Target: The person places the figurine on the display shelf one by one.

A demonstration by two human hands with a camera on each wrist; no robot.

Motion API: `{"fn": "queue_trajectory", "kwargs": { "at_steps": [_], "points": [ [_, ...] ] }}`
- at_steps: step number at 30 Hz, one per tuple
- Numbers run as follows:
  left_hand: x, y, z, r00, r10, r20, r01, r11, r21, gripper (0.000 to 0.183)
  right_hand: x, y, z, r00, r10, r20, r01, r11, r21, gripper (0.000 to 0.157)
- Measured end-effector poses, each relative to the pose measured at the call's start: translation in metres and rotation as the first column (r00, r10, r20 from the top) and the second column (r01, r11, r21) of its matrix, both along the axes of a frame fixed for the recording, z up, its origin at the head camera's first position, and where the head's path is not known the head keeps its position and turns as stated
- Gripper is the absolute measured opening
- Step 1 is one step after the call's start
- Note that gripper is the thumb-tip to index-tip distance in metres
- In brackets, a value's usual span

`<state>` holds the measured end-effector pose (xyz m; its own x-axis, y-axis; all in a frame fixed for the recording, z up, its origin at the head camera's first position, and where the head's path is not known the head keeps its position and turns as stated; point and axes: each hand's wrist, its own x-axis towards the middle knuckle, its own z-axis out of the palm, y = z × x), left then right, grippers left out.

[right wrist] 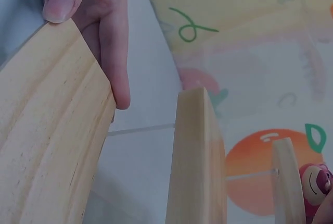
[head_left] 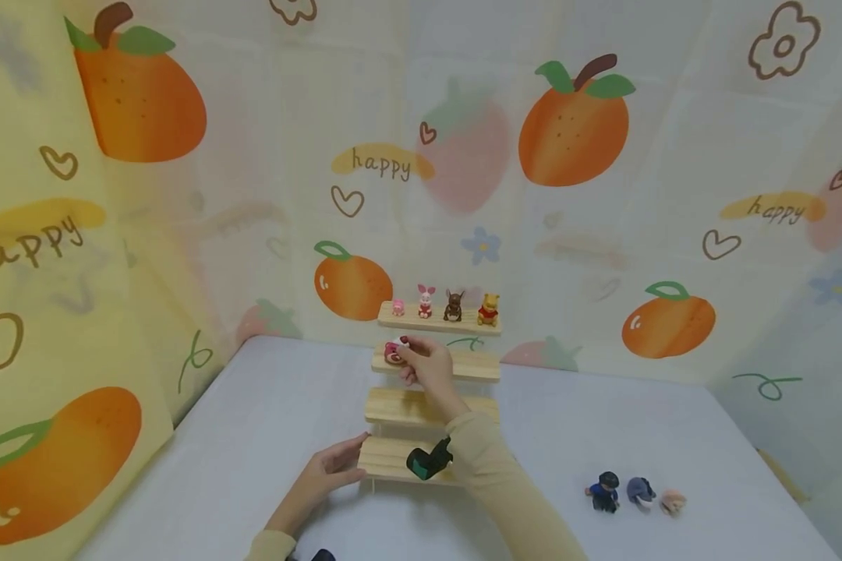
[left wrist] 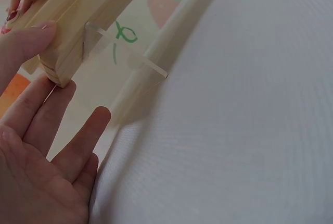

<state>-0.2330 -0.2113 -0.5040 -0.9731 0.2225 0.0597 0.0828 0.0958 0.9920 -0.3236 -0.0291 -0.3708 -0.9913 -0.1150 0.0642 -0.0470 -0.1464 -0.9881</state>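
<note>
A tiered wooden shelf stand with stepped boards stands on the white table. My right hand (head_left: 431, 370) pinches a pink bear figurine (head_left: 394, 353) between thumb and fingers at the left end of the second board (head_left: 477, 365) from the top. In the right wrist view, the pink-and-white face of the bear figurine (right wrist: 314, 185) shows beside a board's end. My left hand (head_left: 331, 470) holds the left end of the lowest board (head_left: 386, 458). Its thumb (left wrist: 36, 40) lies on the wood, and fingers (left wrist: 62, 104) touch the board's end from below.
On the top board (head_left: 442, 320) stand a small pink figurine (head_left: 398, 308), a pink piglet (head_left: 425, 302), a brown long-eared figurine (head_left: 454, 306) and a yellow bear (head_left: 488, 310). At right lie a black-haired figurine (head_left: 606, 492), a grey-blue one (head_left: 642, 492) and a peach one (head_left: 673, 502).
</note>
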Motion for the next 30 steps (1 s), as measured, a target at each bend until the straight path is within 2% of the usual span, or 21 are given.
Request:
{"fn": "queue_trajectory", "kwargs": {
  "at_steps": [6, 12, 18, 23, 30],
  "points": [
    [-0.002, 0.001, -0.002, 1.000, -0.003, -0.003, 0.003, 1.000, 0.010, 0.057, 0.002, 0.000, 0.000, 1.000, -0.023, -0.001, 0.023, 1.000, -0.016, 0.030],
    [0.000, 0.002, 0.002, 1.000, 0.010, 0.000, -0.010, 1.000, 0.004, 0.057, 0.001, 0.000, -0.004, 0.999, -0.037, -0.016, 0.036, 0.999, -0.009, 0.030],
    [0.002, -0.001, 0.002, 1.000, 0.002, -0.003, -0.002, 1.000, -0.002, 0.057, 0.003, 0.005, -0.007, 0.998, 0.002, -0.062, 0.000, 1.000, 0.031, 0.034],
    [0.001, -0.002, 0.000, 1.000, 0.000, -0.024, 0.000, 1.000, 0.002, 0.057, 0.003, 0.008, -0.012, 0.995, 0.036, -0.089, -0.039, 0.999, -0.030, 0.037],
    [-0.001, -0.002, 0.000, 1.000, -0.009, -0.026, 0.009, 1.000, -0.006, 0.057, 0.001, 0.006, -0.015, 0.996, 0.020, -0.083, -0.023, 0.999, -0.028, 0.035]
  ]
}}
